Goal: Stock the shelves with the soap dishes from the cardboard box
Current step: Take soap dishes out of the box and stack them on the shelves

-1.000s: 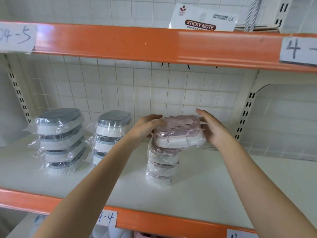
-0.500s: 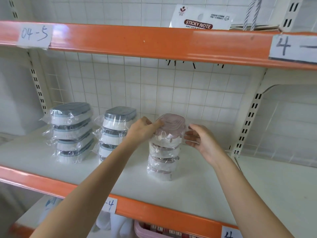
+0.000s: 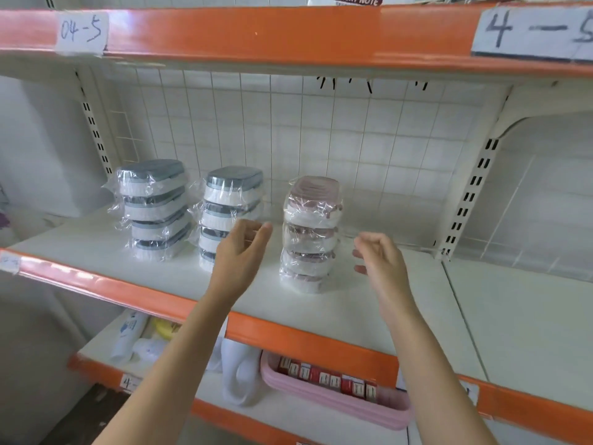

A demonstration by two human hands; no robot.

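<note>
A stack of several pink-lidded soap dishes [image 3: 309, 232] in clear wrap stands on the white shelf [image 3: 353, 303]. Its top pink dish [image 3: 313, 199] sits free, with no hand on it. My left hand [image 3: 239, 255] hovers just left of the stack with loosely curled fingers, holding nothing. My right hand [image 3: 380, 261] hovers just right of it, fingers relaxed and empty. Two stacks of grey-lidded soap dishes, the left grey stack [image 3: 154, 208] and the middle grey stack [image 3: 229, 213], stand further left; my left hand covers part of the middle one. The cardboard box is out of view.
An orange shelf edge [image 3: 288, 335] runs along the front, another orange beam [image 3: 288, 33] overhead. A slotted upright [image 3: 465, 200] bounds the bay on the right, with bare shelf beyond. Below lie a pink tray of red packets [image 3: 333, 393] and white bottles [image 3: 128, 335].
Both hands set the top pink dish squarely on the stack, let go and drew back toward me. The view dropped lower.
</note>
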